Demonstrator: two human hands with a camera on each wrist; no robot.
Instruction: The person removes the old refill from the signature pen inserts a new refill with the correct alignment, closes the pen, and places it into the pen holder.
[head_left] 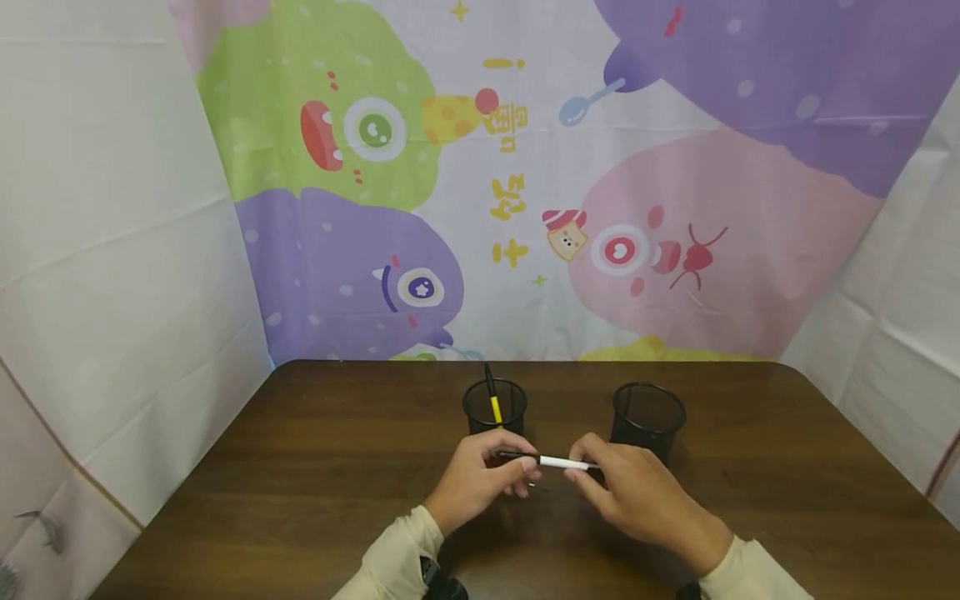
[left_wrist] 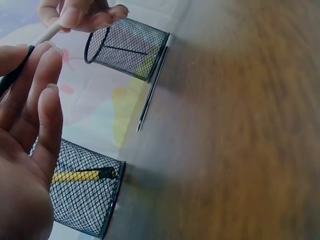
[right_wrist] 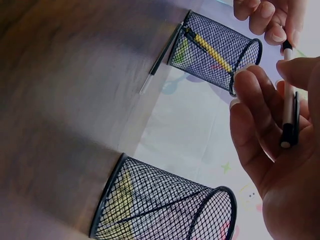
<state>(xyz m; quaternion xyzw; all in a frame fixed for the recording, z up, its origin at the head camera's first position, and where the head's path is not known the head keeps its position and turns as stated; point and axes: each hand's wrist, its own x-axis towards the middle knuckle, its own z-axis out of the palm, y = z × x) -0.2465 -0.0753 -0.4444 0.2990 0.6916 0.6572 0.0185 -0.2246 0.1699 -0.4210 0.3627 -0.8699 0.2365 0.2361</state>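
A white-and-black pen point(head_left: 558, 462) is held level between both hands above the table. My left hand point(head_left: 472, 475) pinches its black end between thumb and fingers. Around the white barrel, near the clip end, the thumb and fingers of my right hand point(head_left: 641, 492) are closed. The black clip point(right_wrist: 296, 112) and end of the pen show in the right wrist view. On the table, near the mesh cups, lies a thin dark refill with a clear tip point(left_wrist: 152, 87); my hands mostly hide it in the head view.
Behind my left hand stands a black mesh pen cup point(head_left: 467, 408) with a yellow-and-black pen point(head_left: 495, 407) leaning in it. A second black mesh cup point(head_left: 648, 429) is behind my right hand. A cartoon-printed cloth point(head_left: 517, 317) hangs at the brown table's point(head_left: 300, 467) back edge.
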